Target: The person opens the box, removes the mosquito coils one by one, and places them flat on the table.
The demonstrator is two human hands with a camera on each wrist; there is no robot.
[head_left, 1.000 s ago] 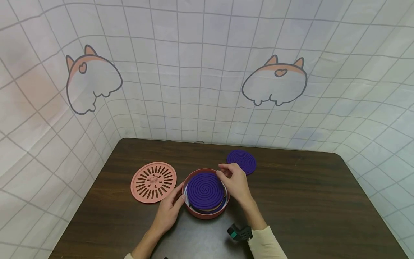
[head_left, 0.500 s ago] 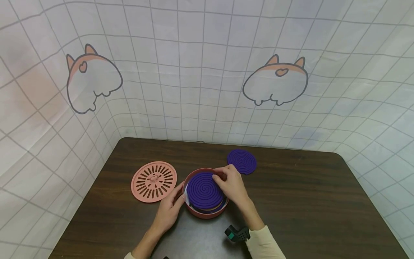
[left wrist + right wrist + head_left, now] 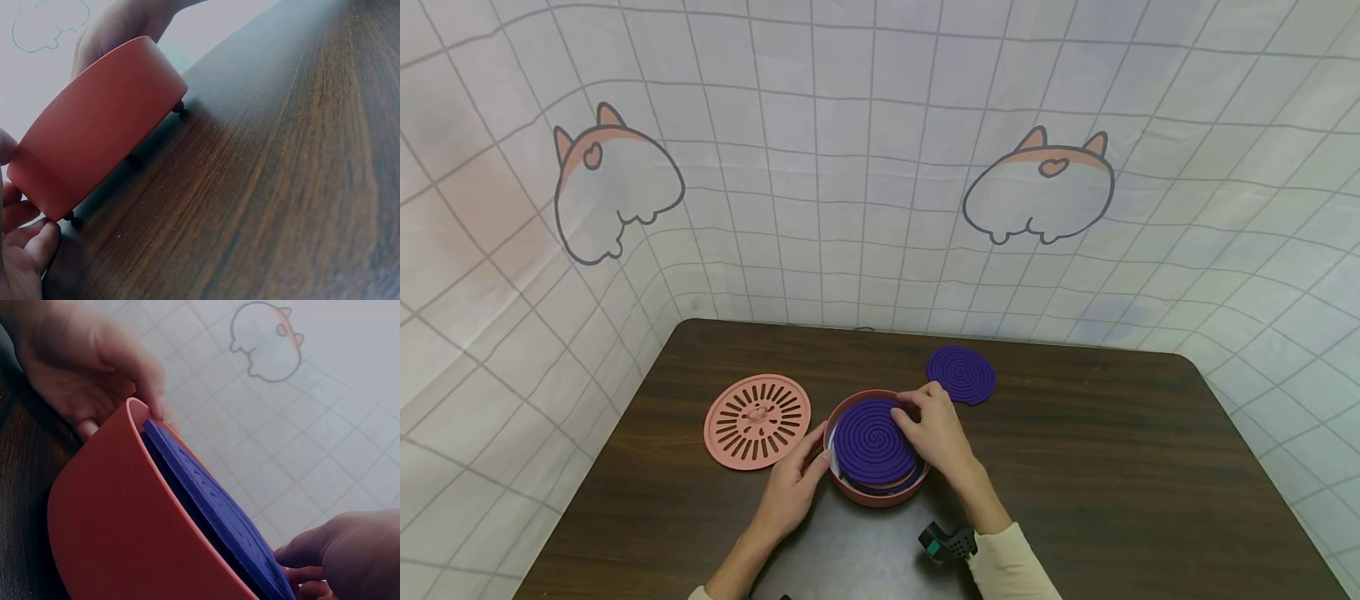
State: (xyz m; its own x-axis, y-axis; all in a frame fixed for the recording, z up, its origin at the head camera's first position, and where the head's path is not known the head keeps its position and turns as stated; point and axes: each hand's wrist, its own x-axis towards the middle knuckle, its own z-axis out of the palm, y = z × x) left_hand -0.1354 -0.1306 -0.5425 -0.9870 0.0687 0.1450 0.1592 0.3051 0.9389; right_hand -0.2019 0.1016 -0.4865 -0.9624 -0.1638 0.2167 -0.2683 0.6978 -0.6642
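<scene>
A round red container (image 3: 125,519) stands on the table, shown from the side in the left wrist view with small feet under it. Inside it lies a purple spiral mosquito coil (image 3: 874,442), tilted a little, over a yellowish edge and more dark purple. My left hand (image 3: 792,490) grips the container's left side, thumb at the rim and fingers around the outer wall. With my right hand (image 3: 936,427) I pinch the coil's upper right edge, thumb on top; the fingertips underneath are partly hidden. Behind that hand, another purple mosquito coil (image 3: 961,374) lies flat on the table.
A pink slotted round lid (image 3: 757,422) lies on the dark wooden table (image 3: 1112,467), left of the container. A white gridded curtain (image 3: 865,208) with cartoon animals surrounds the table's back and sides. A black device (image 3: 949,542) is at my right wrist.
My right hand has moved slightly left and down, from the container's rim onto the edge of the coil. The left hand and container have hardly moved.
</scene>
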